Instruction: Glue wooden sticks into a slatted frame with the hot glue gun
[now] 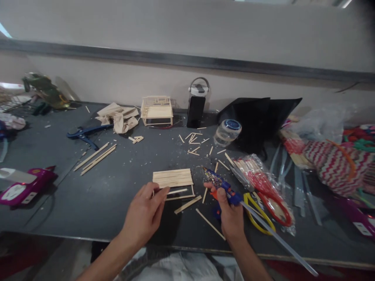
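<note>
A flat panel of thin wooden sticks (172,177), laid side by side on a frame, lies on the dark table before me. My left hand (149,205) pinches one wooden stick (178,191) over the panel's open lower part. Wrapped in my right hand (230,212) is a blue glue gun (222,183), its nozzle pointing up and left beside the panel. A long clear glue stick (281,239) sticks out of its back end. Short stick pieces (188,204) lie just below the panel. Yellow- and red-handled scissors (258,222) rest right of my right hand.
A small stick-built model (157,113) stands at the back, near a phone (195,112) and a clear jar (227,132). Blue cutters (88,134) and a purple glue gun (27,185) lie left. Bagged sticks (249,169) and a striped pouch (336,164) are right.
</note>
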Motion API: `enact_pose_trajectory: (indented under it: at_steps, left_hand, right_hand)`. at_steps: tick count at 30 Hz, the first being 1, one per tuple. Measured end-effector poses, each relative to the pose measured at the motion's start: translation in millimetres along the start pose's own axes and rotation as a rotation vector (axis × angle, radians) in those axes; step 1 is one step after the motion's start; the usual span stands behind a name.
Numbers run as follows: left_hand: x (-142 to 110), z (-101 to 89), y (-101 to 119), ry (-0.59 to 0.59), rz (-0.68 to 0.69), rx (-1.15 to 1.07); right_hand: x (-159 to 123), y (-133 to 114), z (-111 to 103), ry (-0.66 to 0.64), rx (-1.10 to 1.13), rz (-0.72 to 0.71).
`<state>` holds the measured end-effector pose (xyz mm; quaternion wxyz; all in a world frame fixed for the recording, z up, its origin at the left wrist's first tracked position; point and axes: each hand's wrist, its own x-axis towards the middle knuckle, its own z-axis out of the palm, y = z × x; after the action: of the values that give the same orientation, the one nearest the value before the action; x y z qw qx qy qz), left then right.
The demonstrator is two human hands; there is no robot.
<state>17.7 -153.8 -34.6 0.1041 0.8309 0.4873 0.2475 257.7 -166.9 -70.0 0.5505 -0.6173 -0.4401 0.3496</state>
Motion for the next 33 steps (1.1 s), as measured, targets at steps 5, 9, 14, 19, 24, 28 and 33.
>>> enact_pose_trajectory:
  at_steps: [5,9,14,19,24,28,33]
  left_hand:
    - [19.3,17.5,5.6,-0.026,0.072,0.100]
    - [24.8,24.6,4.6,-0.050,0.077,0.134]
    - [19.0,23.5,0.6,0.001,0.024,0.045]
    - [19.2,6.0,-18.1,0.063,-0.095,0.009]
    - [39.8,-10.5,-42.6,-0.038,-0.099,0.115]
    - [59.0,-13.9,-62.5,-0.125,-0.129,0.118]
    - [70.5,-19.1,-75.0,-0.066,-0.260,0.067]
  right_hand:
    - [1.4,-2.4,0.8,-0.010,-0.013,-0.009]
    - [1.1,-4.6,0.1,-0.025,-0.038,0.002]
    - [-0.1,-5.8,1.1,-0.047,-0.049,0.016]
    - [2.5,-9.6,-6.2,-0.081,-0.155,-0.036]
    - [15.4,-16.5,-27.4,-0.076,-0.498,-0.247]
    - [25.4,-12.6,-41.2,-0.090,-0.658,-0.455]
    - [35.8,-5.6,-52.3,-0.204,-0.764,-0.653]
